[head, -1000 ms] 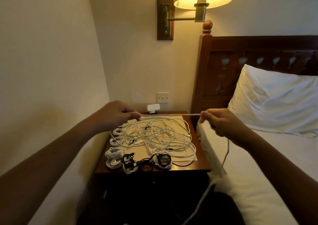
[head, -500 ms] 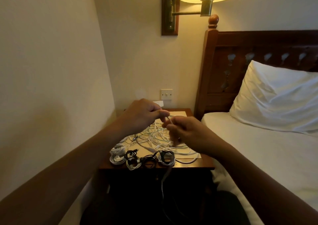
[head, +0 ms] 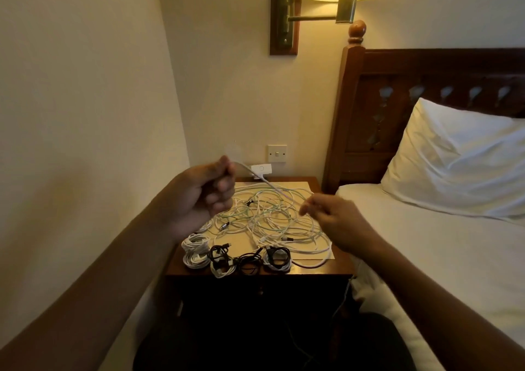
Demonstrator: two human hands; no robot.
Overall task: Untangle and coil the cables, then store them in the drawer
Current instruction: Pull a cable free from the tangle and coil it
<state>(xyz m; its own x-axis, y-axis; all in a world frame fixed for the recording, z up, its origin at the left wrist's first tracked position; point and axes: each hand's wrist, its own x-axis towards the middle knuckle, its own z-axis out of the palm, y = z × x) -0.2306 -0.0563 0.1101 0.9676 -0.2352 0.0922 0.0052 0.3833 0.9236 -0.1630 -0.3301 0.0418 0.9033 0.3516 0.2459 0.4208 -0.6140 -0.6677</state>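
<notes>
While my left hand [head: 204,197] grips one white cable [head: 268,183] in a curled fist above the bench [head: 315,269], my right hand [head: 338,220] hovers over the bench's right side, fingers loosely bent. It's motion-blurred, so I can't tell if it pinches that cable. Step, as I read it: coiling this one. Loose tangle [head: 272,220] sits mid-bench; finished coils [head: 235,257] line the bench's front edge. Next: right hand feeds slack, left wraps even loops, and I keep the run clear of the tangle. Drawer under the bench is too dark to make out.
</notes>
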